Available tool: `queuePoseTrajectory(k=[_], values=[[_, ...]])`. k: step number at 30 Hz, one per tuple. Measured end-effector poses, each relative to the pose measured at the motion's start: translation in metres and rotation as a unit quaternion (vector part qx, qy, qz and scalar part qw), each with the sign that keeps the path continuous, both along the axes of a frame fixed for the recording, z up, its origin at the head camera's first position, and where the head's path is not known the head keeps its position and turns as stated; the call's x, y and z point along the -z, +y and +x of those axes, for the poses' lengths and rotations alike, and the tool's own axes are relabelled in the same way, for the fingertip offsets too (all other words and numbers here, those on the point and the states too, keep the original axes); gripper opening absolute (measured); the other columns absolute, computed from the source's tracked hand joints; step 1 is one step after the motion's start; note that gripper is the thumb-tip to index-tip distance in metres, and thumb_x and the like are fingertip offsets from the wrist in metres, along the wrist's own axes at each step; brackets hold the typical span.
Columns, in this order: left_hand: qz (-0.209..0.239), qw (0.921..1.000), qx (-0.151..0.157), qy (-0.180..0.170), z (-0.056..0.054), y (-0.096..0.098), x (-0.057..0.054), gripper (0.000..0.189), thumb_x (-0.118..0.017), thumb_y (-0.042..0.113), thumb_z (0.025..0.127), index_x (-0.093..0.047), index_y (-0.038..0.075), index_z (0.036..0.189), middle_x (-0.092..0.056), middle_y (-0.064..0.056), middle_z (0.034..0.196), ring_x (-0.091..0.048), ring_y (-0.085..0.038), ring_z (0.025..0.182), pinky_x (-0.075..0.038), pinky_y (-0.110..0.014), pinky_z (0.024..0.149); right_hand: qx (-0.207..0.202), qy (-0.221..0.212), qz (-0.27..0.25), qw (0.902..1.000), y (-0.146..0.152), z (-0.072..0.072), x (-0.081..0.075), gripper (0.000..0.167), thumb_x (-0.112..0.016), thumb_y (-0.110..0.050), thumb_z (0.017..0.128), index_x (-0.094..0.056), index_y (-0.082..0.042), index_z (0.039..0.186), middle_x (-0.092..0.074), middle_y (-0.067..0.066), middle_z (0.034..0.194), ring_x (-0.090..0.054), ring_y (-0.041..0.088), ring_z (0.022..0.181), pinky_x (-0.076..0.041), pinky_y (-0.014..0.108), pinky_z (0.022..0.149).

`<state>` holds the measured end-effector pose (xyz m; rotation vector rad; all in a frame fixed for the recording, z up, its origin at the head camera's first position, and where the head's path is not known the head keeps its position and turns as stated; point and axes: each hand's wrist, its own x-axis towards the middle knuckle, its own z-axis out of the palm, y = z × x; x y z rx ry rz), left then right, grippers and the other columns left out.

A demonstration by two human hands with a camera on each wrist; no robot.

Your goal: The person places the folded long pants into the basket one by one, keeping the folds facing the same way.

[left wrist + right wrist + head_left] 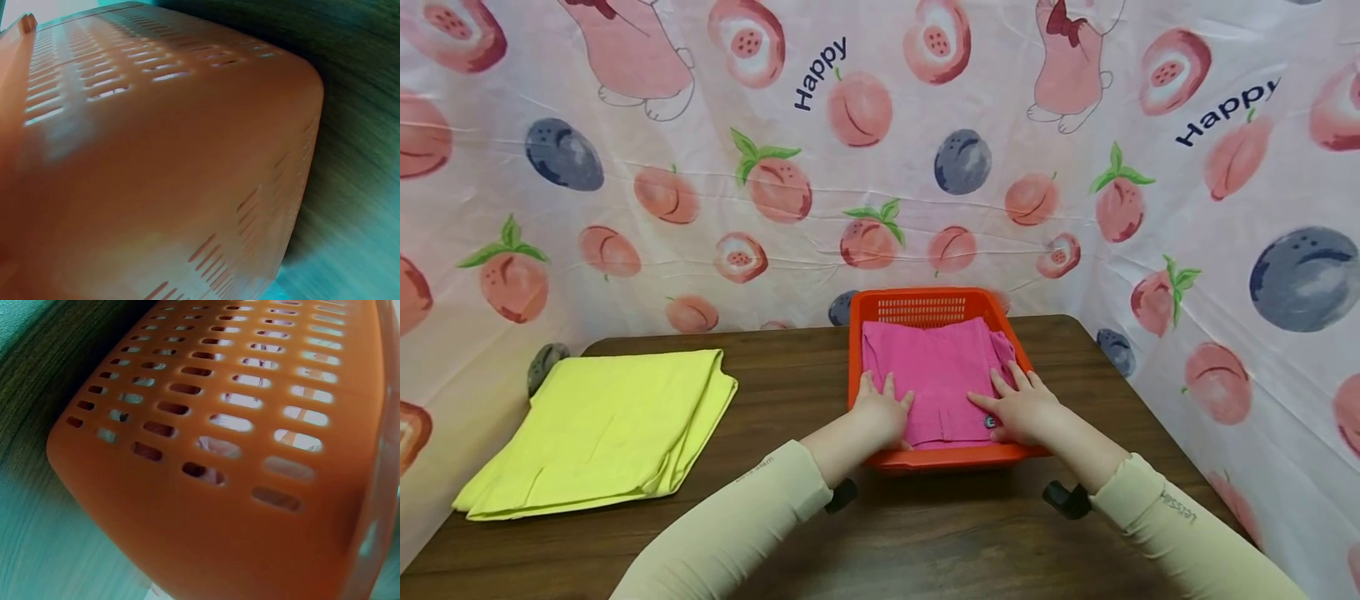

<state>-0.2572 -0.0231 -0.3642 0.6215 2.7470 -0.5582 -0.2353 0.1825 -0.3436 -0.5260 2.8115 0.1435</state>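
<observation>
A wooden table [790,375] bears, at the person's left, a folded yellow cloth [617,417] and, well apart from it, a red basket [955,457] containing a folded pink cloth [925,367]. I observe the left hand [880,412] and right hand [1026,408] resting on the pink cloth, fingers spread, neither gripping it; a small round badge [990,422] shows beside the right hand.

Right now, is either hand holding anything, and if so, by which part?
Nothing is held: the left hand and right hand rest, fingers spread, on the pink cloth in the orange-red basket.
</observation>
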Motion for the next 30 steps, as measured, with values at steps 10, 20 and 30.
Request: queuePoseTrajectory(k=[10, 20, 30], values=[[-0.001, 1.0, 0.001, 0.003, 0.002, -0.002, -0.003, 0.088, -0.057, 0.067, 0.082, -0.026, 0.024, 0.153, -0.022, -0.014, 0.155, -0.02, -0.033, 0.141, -0.009, -0.052, 0.112, 0.008, -0.011, 0.003, 0.9999, -0.003, -0.001, -0.003, 0.064, -0.067, -0.03, 0.088, -0.042, -0.02, 0.147, -0.023, 0.025, 0.152, -0.002, 0.051, 0.138, -0.009, 0.061, 0.108], [0.013, 0.9998, 0.01, 0.007, 0.003, -0.005, -0.006, 0.086, -0.057, 0.066, 0.082, -0.028, 0.026, 0.152, -0.024, -0.015, 0.155, -0.022, -0.031, 0.141, -0.011, -0.051, 0.112, 0.001, -0.016, 0.0, 0.9999, -0.001, -0.005, -0.002, 0.064, -0.067, -0.029, 0.088, -0.042, -0.019, 0.146, -0.022, 0.026, 0.152, -0.001, 0.051, 0.138, -0.008, 0.063, 0.108], [0.082, 0.9961, 0.032, 0.01, 0.002, -0.018, 0.0, 0.075, -0.06, 0.06, 0.084, -0.034, 0.036, 0.149, -0.028, -0.014, 0.154, -0.017, -0.045, 0.139, -0.007, -0.053, 0.112, -0.013, -0.01, -0.042, 0.999, 0.002, -0.003, -0.004, 0.065, -0.068, -0.031, 0.087, -0.043, -0.017, 0.146, -0.024, 0.027, 0.151, -0.005, 0.05, 0.138, -0.011, 0.064, 0.107]])
